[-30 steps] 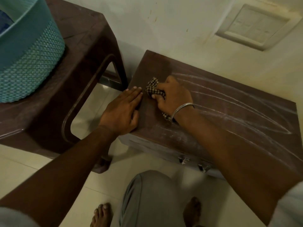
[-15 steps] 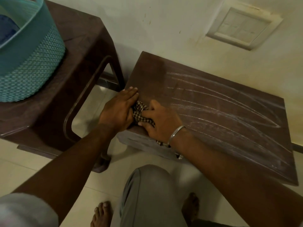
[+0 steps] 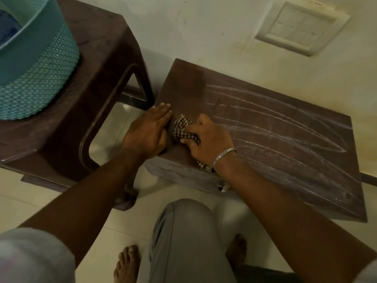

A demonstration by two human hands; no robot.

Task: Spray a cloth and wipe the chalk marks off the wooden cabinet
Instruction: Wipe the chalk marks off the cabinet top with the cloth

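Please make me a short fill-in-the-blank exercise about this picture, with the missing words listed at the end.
1. The right hand presses a checked ____ onto the cabinet.
2. The left hand lies flat at the cabinet's ____ edge.
3. White chalk marks still cover the cabinet top to the ____ of the right hand.
4. The teal basket stands on the brown ____.

Missing words: cloth; left; right; stool

The cabinet point(image 3: 285, 164) top is dark brown wood with a matt, faintly grained finish, streaked with powdery white chalk marks point(image 3: 271, 127). The cloth point(image 3: 183, 129) is a woven check fabric, crumpled. On the left, a brown plastic stool point(image 3: 98, 82) has a dull sheen, and the teal basket point(image 3: 38, 74) is textured plastic. The floor point(image 3: 61, 201) tiles are glossy; the bangle point(image 3: 222, 157) looks like polished metal.
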